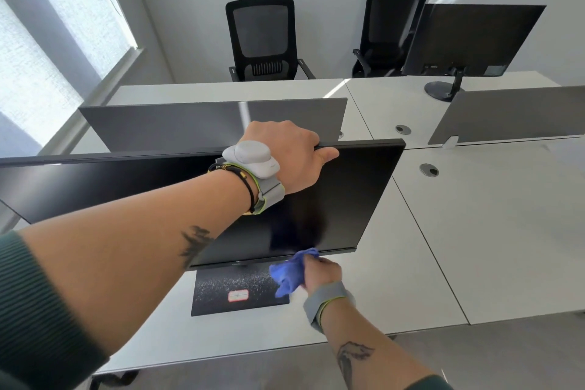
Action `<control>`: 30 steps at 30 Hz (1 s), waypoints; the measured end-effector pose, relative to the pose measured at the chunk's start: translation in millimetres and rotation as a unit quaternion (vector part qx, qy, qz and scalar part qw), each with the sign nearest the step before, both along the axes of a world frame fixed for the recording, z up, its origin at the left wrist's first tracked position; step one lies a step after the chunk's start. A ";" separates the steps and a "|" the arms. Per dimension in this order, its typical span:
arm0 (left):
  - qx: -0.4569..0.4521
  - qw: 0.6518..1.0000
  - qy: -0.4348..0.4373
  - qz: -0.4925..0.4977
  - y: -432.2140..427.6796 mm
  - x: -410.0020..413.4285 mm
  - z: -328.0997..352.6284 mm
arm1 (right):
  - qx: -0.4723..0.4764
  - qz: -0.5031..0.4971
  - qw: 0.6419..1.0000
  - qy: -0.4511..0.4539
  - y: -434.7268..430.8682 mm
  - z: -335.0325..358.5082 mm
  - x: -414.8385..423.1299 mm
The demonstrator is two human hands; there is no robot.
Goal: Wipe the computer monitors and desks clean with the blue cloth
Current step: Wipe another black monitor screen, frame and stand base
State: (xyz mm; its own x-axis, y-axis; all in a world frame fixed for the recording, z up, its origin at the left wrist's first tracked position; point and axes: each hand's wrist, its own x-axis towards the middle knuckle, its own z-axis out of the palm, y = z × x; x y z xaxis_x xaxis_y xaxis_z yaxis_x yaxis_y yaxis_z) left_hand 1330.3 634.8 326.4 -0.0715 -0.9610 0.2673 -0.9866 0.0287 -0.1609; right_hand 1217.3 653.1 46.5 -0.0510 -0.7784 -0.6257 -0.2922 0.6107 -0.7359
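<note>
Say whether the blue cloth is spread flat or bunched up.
Bunched up. The cloth hangs in crumpled folds from the right hand, which grips it by the monitor's bottom edge.

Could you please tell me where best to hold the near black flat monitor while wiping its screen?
Its thin top edge, from above, as the left hand does on the black flat monitor: fingers hooked over the rim, thumb in front. The wide panel stands on one stand, so a top hold probably steadies it.
</note>
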 end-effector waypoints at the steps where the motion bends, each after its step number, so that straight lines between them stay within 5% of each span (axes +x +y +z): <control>1: -0.001 1.000 0.004 0.002 0.2 0.1 0.6 | -0.002 -0.050 0.999 0.005 -8.3 -2.7 -12.2; 4: -0.010 1.000 0.003 -0.009 -0.8 -0.6 -1.0 | -0.021 -0.220 0.975 -0.040 -20.9 4.4 -33.9; 7: -0.005 1.000 0.010 -0.008 -1.4 -0.2 -0.3 | -0.094 -0.275 0.957 -0.015 -17.7 24.1 -27.2; 15: -0.005 1.000 0.004 -0.003 -1.2 -2.4 0.5 | -0.011 -0.120 0.989 -0.081 -15.1 -38.3 -4.4; 20: 0.001 1.000 0.005 -0.004 1.6 -2.3 1.8 | 0.032 -0.182 0.977 -0.105 -13.8 -1.7 -12.6; 26: 0.003 1.000 0.006 0.000 4.0 -2.9 2.4 | 0.079 -0.127 0.975 -0.165 9.4 17.6 15.5; 30: -0.003 1.000 0.010 0.002 7.1 1.1 3.5 | 0.070 -0.198 0.964 -0.165 -1.8 15.5 -6.4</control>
State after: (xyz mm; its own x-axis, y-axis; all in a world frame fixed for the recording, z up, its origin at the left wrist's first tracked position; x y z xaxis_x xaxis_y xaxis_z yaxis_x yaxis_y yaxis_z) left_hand 1331.4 641.8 329.9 -0.0628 -0.9594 0.2748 -0.9897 0.0244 -0.1412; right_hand 1211.0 651.3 62.0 -0.1074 -0.6461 -0.7557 0.2201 0.7257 -0.6518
